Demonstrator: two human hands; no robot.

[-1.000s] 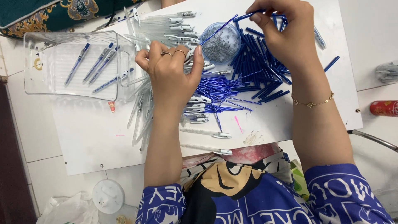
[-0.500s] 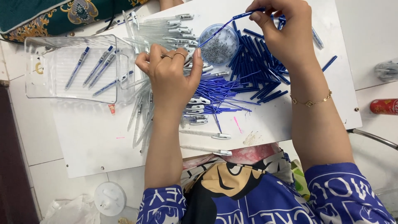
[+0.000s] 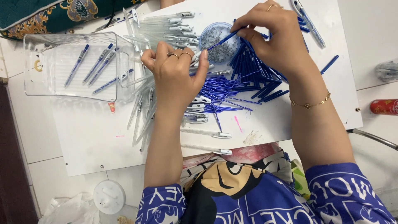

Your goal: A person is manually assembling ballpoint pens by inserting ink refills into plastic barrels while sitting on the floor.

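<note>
The board [image 3: 83, 145] is white. Blue pen parts [image 3: 257, 74] lie heaped on it beside thin blue refills [image 3: 219, 89] and clear barrels [image 3: 143, 112]. A clear tray [image 3: 41, 83] at far left holds blue-and-clear pens [image 3: 99, 64]. The cushion [image 3: 49, 14] is dark green with gold ornament. The sleeves [image 3: 344, 195] are blue with white lettering.

A clear plastic tray [image 3: 37, 66] with blue pens is seen at the white board's [image 3: 83, 149] upper-left corner; a red, labelled can [image 3: 383, 106] lies just off the board's right edge.
</note>
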